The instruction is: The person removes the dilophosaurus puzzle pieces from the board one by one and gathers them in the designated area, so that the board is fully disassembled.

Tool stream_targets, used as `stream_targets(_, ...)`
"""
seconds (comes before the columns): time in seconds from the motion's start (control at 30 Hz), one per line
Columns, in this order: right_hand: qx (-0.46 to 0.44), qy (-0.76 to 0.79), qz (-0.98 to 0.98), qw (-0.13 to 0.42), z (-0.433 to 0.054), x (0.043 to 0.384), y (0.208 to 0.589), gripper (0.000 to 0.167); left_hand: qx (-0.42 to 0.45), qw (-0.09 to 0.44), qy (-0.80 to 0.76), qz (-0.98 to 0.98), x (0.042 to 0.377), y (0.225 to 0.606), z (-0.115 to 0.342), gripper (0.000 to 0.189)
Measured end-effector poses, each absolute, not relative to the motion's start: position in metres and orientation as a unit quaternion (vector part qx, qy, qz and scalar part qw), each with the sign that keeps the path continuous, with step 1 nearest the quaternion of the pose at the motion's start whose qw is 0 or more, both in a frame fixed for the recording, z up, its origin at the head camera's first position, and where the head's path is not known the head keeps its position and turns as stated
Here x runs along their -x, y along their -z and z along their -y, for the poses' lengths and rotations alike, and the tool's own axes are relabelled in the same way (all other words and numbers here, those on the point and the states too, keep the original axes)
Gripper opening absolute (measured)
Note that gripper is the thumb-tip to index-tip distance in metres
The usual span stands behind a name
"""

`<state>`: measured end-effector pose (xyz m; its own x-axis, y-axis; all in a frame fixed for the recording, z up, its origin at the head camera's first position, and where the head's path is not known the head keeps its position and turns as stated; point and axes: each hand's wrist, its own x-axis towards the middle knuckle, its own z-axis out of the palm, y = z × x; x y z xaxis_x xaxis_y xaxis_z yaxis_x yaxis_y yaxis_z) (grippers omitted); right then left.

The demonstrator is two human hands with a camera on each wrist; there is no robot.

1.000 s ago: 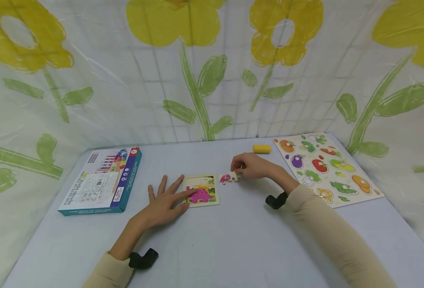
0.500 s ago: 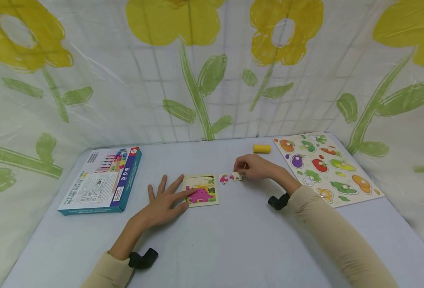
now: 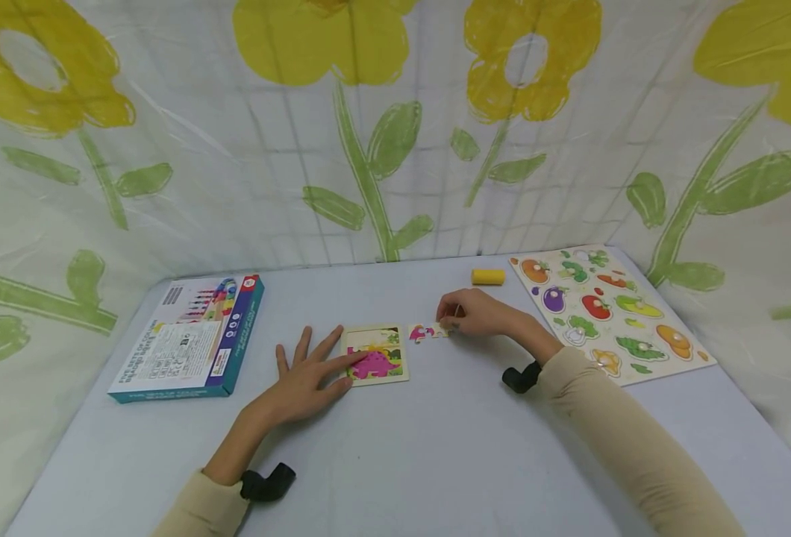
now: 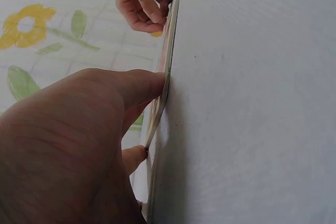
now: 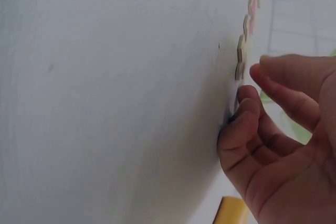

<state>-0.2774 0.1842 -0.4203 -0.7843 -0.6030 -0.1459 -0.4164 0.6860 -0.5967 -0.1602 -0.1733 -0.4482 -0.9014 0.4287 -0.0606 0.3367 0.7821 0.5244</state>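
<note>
A square wooden puzzle board (image 3: 395,375) with a pink dinosaur lies mid-table in the head view. My left hand (image 3: 308,382) rests spread, its index finger on the board; the left wrist view shows the thumb at the board's edge (image 4: 167,77). Just right of the board lies a pink-and-white puzzle piece (image 3: 416,335), meeting a second puzzle piece (image 3: 442,328). My right hand (image 3: 472,311) holds that second piece at its right end with bent fingertips. From the right wrist, the piece edges (image 5: 240,53) appear thin, and the exact grip is partly hidden.
A blue-edged box (image 3: 183,335) lies at the left. Behind my right hand is a yellow cylinder (image 3: 488,277). A vegetable-picture board (image 3: 610,317) lies at the right. A flower-printed curtain (image 3: 281,149) hangs along the table's back edge.
My right hand first draws the second puzzle piece slightly right, leaving a small gap. Now the piece is back against the first one. My left hand stays on the board.
</note>
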Motion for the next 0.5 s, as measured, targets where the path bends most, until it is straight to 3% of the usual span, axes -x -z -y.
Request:
stream_targets(0.3,0.271,0.279,-0.903,0.181,-0.196,0.275,0.419,0.024,-0.203,0.088,-0.260,-0.940,0.161,0.450,0.174,0.051)
stream_targets(0.5,0.267,0.285,-0.901,0.187,-0.197,0.274,0.421,0.023,-0.199,0.092,-0.262,-0.940,0.160,0.449,0.173,0.050)
